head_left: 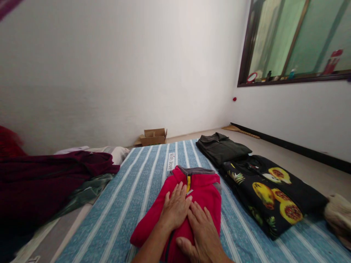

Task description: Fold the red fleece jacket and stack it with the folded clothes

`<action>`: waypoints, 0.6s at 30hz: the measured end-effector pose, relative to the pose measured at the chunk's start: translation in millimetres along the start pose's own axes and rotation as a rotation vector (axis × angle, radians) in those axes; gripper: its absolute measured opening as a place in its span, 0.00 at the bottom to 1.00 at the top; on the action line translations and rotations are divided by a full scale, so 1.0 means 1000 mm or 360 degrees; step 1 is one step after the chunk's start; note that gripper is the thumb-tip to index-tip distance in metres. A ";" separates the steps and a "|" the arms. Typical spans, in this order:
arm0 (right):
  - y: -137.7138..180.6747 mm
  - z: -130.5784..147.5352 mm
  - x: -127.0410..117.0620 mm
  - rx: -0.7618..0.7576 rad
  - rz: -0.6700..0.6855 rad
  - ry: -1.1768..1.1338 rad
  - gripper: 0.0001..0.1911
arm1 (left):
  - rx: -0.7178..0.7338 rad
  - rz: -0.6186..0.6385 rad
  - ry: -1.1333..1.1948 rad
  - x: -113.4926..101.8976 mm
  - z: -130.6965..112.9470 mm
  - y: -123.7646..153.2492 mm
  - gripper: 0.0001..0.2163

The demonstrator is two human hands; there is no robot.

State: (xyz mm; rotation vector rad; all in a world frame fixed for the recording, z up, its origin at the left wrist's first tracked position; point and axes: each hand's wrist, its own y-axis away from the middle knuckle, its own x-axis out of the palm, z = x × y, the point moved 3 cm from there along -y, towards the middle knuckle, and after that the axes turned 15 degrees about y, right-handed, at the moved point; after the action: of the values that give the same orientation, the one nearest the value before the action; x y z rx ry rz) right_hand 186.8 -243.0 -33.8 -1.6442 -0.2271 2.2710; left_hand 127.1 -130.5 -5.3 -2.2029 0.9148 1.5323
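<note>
A red zip-up fleece jacket [153,215] with a grey collar and a yellow strip by its zipper lies folded on the blue striped bedspread [123,204]. Flat on its front rests my left hand [177,206], fingers stretched toward the collar. My right hand [201,226] presses on the jacket just beside it, fingers extended and thumb apart. The two hands nearly touch at the fingertips. Neither one grips the cloth. The zipper's lower part is partly hidden by my wrists.
To the right lie a folded black garment with a papaya print [271,193] and a folded dark green garment [222,148]. A maroon garment [55,179] is heaped at left. A cardboard box [153,137] sits by the wall, and a broom [241,130] lies on the floor.
</note>
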 end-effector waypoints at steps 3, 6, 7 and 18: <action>0.001 -0.002 -0.002 -0.0037 -0.0042 -0.0064 0.36 | -0.0017 0.0019 0.0003 -0.001 -0.001 0.001 0.28; 0.000 -0.010 -0.007 0.0056 -0.0156 -0.0200 0.24 | -0.0001 0.0013 0.0021 -0.001 -0.001 0.003 0.28; -0.001 -0.014 -0.010 0.0112 -0.0221 -0.0264 0.22 | 0.0012 0.0002 0.0027 0.000 -0.001 0.004 0.28; -0.084 -0.003 -0.054 -0.0167 -0.0399 -0.0184 0.14 | 0.0090 -0.0035 0.0154 0.000 -0.001 0.016 0.26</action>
State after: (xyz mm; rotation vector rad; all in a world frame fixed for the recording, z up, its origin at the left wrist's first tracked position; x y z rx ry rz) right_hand 218.6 -183.5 39.6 -1.4421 -0.5563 2.1949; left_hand 117.6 -142.8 -3.3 -2.2559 0.9477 1.3834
